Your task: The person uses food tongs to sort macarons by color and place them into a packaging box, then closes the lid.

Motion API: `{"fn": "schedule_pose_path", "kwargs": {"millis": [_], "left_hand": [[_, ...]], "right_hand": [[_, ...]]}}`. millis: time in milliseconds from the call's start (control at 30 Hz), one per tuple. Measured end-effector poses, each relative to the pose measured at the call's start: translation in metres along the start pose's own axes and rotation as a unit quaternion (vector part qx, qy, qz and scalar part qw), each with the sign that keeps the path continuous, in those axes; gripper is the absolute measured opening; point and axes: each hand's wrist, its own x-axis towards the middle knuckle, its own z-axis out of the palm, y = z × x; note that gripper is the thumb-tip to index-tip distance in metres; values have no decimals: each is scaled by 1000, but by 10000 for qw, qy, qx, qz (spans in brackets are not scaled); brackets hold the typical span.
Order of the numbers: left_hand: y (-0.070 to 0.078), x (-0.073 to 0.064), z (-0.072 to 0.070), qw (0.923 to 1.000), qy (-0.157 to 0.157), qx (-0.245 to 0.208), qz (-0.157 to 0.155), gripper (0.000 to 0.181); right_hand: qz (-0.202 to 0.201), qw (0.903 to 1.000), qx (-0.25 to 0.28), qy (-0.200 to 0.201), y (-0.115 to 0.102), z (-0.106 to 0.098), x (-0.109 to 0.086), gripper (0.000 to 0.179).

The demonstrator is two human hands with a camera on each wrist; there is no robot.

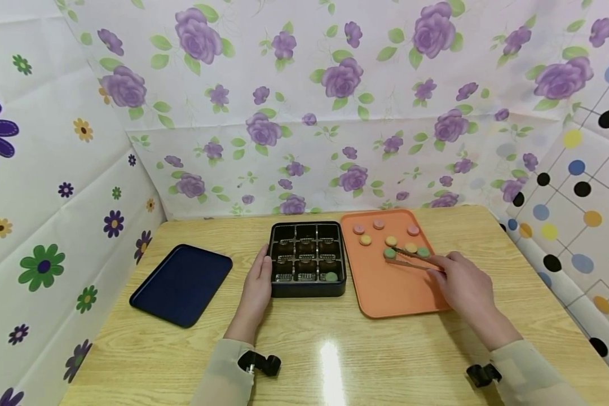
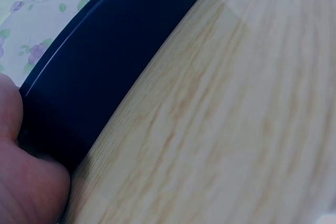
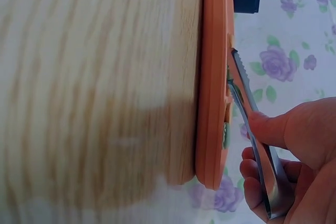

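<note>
My right hand [image 1: 468, 285] grips metal tongs [image 3: 268, 166] over the orange tray [image 1: 391, 293]. The tongs' two tips stand apart, one on either side of a green macaron [image 1: 388, 254] on that tray. Pink macarons [image 1: 379, 224], yellow macarons [image 1: 365, 240] and another green macaron [image 1: 423, 252] lie around it. Along the left side of a black box [image 1: 308, 290] rests my left hand [image 1: 256, 282], fingers stretched along its wall. The box has a divided insert, with one green macaron [image 1: 331, 277] in its front right compartment.
A dark blue tray or lid [image 1: 182, 285] lies on the wooden table [image 1: 294, 349] at the left. Flower-patterned sheeting [image 1: 304, 113] hangs behind the table, with patterned sheets along both sides. The orange tray stands close beside the box's right side.
</note>
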Motion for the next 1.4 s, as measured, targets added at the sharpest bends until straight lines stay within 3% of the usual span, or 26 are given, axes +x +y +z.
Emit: {"fn": "schedule_pose_path", "kwargs": {"millis": [1400], "left_hand": [[2,0,1,10000,31,40,10,59]], "right_hand": [[2,9999,25,103,2,4,4,21]]}}
